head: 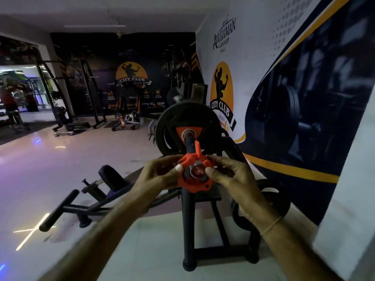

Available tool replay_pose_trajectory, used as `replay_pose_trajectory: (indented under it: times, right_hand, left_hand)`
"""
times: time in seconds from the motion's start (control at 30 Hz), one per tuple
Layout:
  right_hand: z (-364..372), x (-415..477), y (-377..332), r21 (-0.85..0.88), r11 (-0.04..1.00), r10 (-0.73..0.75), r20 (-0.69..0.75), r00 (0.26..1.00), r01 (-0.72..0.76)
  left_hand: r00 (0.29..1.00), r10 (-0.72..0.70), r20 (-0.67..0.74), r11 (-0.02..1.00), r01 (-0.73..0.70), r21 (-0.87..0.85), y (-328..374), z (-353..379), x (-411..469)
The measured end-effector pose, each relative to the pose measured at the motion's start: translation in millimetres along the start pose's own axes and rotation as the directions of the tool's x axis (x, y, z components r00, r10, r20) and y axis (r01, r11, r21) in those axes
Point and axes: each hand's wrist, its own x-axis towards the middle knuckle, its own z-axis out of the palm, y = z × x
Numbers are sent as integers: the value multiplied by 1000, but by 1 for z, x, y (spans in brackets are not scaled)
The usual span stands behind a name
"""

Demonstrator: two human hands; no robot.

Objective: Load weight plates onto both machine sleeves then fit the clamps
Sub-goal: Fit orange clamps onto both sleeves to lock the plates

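Orange plastic clamp (193, 175) sits at the near end of the sleeve (189, 141), at frame centre, ringed around the chrome end cap (196, 172). Its lever (197, 149) stands raised at 12 o'clock of the collar.

Left hand (160, 175) grips the clamp from 9 o'clock; its fingers are curled closed on the collar, thumb (178, 169) pressed on the front face. Right hand (227, 175) grips from 3 o'clock; its fingers are likewise wrapped around the collar rim, thumb tip beside the end cap. A thin bracelet (271, 226) circles the right wrist.

Black plate (172, 126) with an orange hub is loaded on the sleeve, at 12 o'clock from the clamp and well apart from it along the shaft. A bare stretch of sleeve lies between plate and clamp.

Machine frame (187, 220) stands on the floor (30, 179) at 6 o'clock of the clamp. Another plate (278, 199) leans low at 4 o'clock, near the wall (263, 57). A padded lever arm (109, 175) lies at 8 o'clock.
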Motion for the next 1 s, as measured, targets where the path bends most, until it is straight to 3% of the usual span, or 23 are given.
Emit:
replay_pose_trajectory:
  times: [0.2, 0.5, 0.83, 1.0]
  right_hand:
    - [-4, 0, 17, -104, 993, -63, -54, 997, 57]
    - [-1, 33, 39, -57, 998, 1, -93, 996, -6]
    - [-1, 149, 84, 14, 998, 67, -34, 997, -66]
    - [0, 206, 100, -49, 995, 81, -7, 997, -82]
  left_hand:
    - [998, -4, -70, 998, 9, 69, -18, 2, 7]
    - [988, -42, -151, 997, 51, 56, -44, 1, 44]
    - [934, -244, -263, 966, 211, -147, -65, -14, 136]
    - [890, -403, -214, 905, 352, -239, -78, -32, 188]
